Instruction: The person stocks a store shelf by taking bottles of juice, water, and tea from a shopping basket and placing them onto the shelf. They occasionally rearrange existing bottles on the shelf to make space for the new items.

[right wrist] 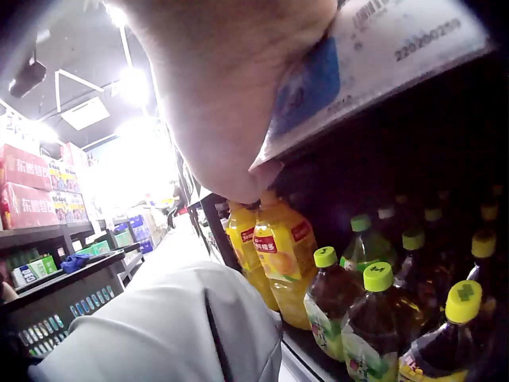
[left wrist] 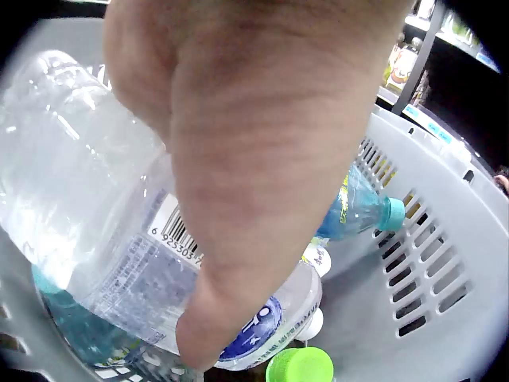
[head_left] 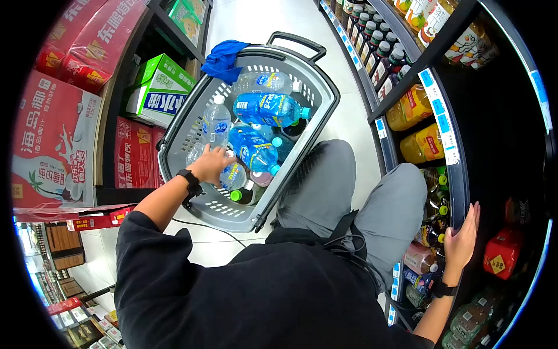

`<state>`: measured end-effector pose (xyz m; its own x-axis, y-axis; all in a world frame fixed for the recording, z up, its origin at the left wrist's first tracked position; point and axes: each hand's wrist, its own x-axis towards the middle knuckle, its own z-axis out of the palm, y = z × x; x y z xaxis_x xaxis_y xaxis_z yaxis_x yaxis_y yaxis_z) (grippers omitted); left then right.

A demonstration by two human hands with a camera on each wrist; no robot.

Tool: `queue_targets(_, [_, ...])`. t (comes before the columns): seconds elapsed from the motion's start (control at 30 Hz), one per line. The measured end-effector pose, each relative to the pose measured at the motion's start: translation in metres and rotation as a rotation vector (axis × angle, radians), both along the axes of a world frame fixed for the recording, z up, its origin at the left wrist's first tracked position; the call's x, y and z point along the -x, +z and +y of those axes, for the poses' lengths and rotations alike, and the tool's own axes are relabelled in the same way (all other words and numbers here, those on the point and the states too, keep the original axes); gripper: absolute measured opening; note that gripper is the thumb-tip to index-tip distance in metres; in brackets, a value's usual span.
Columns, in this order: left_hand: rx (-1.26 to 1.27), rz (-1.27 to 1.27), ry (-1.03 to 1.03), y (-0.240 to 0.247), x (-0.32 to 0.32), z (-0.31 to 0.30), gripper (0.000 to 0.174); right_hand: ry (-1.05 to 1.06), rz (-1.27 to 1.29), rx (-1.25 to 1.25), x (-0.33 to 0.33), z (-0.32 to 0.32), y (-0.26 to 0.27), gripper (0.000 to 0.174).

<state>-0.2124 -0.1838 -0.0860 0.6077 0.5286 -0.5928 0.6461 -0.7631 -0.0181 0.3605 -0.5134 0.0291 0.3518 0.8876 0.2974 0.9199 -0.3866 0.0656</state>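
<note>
In the head view, my left hand [head_left: 212,164] grips a clear water bottle [head_left: 233,176] inside the grey basket [head_left: 224,216]. The left wrist view shows the thumb of my left hand [left wrist: 238,199] against a labelled clear bottle [left wrist: 147,274]; its other fingers are hidden. Blue-drink bottles [head_left: 264,109] and more clear bottles [head_left: 216,123] lie around it. My right hand [head_left: 462,238] rests on the shelf edge, fingers extended. From the right wrist, that hand [right wrist: 231,103] is against the price-label strip [right wrist: 382,72], above yellow drink bottles [right wrist: 285,263].
A blue cloth [head_left: 224,60] hangs over the basket's far rim, near its raised handle [head_left: 299,43]. Stacked red cartons [head_left: 55,142] and a green-white box [head_left: 163,90] stand on the left shelves. Bottled drinks fill shelves at right. My bent knees [head_left: 331,168] are beside the basket.
</note>
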Motion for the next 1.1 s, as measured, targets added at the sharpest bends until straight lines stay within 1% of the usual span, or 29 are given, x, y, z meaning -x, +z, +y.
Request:
queue_targets(0.17, [-0.041, 0.016, 0.001, 0.001, -0.007, -0.003, 0.093, 0.003, -0.019, -0.012, -0.004, -0.003, -0.003, 0.084])
queue_targets(0.27, [-0.071, 0.057, -0.035, 0.006, -0.009, -0.005, 0.093, 0.004, -0.018, -0.021, 0.001, -0.004, 0.000, 0.085])
queue_targets(0.33, [-0.090, 0.054, -0.096, 0.012, -0.013, 0.000, 0.092, -0.018, 0.001, -0.008, 0.012, -0.006, 0.008, 0.085])
queue_targets(0.37, [-0.110, -0.007, -0.135, 0.013, -0.010, -0.004, 0.091, 0.003, 0.030, 0.015, 0.013, 0.000, 0.016, 0.083])
queue_targets(0.4, [-0.090, -0.033, -0.185, 0.014, -0.024, 0.001, 0.093, -0.046, 0.078, 0.011, 0.022, -0.028, 0.025, 0.081])
queue_targets(0.43, [-0.075, -0.009, -0.099, 0.024, -0.022, -0.003, 0.093, -0.120, 0.208, 0.042, 0.021, -0.018, 0.019, 0.080])
queue_targets(0.47, [-0.142, -0.092, -0.089, 0.031, -0.020, -0.014, 0.091, -0.037, 0.080, 0.006, 0.015, -0.006, 0.019, 0.079])
queue_targets(0.5, [-0.167, -0.086, -0.146, 0.024, -0.048, 0.007, 0.091, -0.125, 0.045, 0.032, 0.012, -0.031, 0.021, 0.079])
queue_targets(0.57, [-0.267, 0.006, -0.085, 0.032, -0.021, -0.014, 0.092, -0.063, 0.015, 0.064, 0.010, -0.007, 0.018, 0.081])
queue_targets(0.6, [-0.262, -0.018, -0.077, 0.037, -0.037, -0.004, 0.093, -0.088, 0.006, 0.040, 0.006, -0.019, 0.012, 0.079])
queue_targets(0.63, [-0.262, -0.029, 0.000, 0.046, -0.031, -0.009, 0.093, -0.072, -0.023, 0.045, 0.004, -0.014, 0.010, 0.077])
queue_targets(0.7, [-0.357, -0.075, -0.003, 0.062, -0.022, -0.029, 0.091, -0.034, -0.051, 0.009, 0.005, -0.016, 0.007, 0.074])
queue_targets(0.73, [-0.428, -0.126, 0.017, 0.072, -0.015, -0.040, 0.089, -0.033, -0.049, -0.003, 0.008, -0.018, 0.010, 0.074])
queue_targets(0.77, [-0.432, -0.204, 0.081, 0.087, -0.009, -0.042, 0.088, -0.019, 0.001, -0.035, 0.010, -0.018, 0.017, 0.073])
queue_targets(0.83, [-0.401, -0.297, 0.361, 0.115, -0.015, -0.042, 0.088, 0.004, 0.056, -0.074, 0.008, -0.016, 0.028, 0.072])
queue_targets(0.87, [-0.384, -0.477, 0.393, 0.123, -0.011, -0.043, 0.088, -0.067, 0.121, -0.145, 0.007, -0.017, 0.028, 0.070])
queue_targets(0.9, [-0.394, -0.524, 0.438, 0.133, -0.014, -0.045, 0.090, -0.138, 0.187, -0.216, 0.007, -0.017, 0.028, 0.069])
queue_targets(0.93, [-0.452, -0.599, 0.418, 0.138, -0.013, -0.043, 0.091, -0.161, 0.192, -0.268, 0.009, -0.016, 0.029, 0.068])
queue_targets(0.97, [-0.508, -0.675, 0.396, 0.142, -0.014, -0.041, 0.092, -0.159, 0.201, -0.273, 0.009, -0.016, 0.028, 0.068])
queue_targets(1.0, [-0.504, -0.725, 0.403, 0.147, -0.016, -0.041, 0.090, -0.179, 0.183, -0.263, 0.009, -0.015, 0.026, 0.069])
queue_targets(1.03, [-0.512, -0.722, 0.401, 0.151, -0.026, -0.044, 0.090, -0.199, 0.162, -0.254, 0.008, -0.015, 0.025, 0.070])
queue_targets(1.1, [-0.275, -1.169, 0.697, 0.155, -0.048, -0.049, 0.089, -0.195, 0.155, -0.261, 0.009, -0.015, 0.024, 0.069])
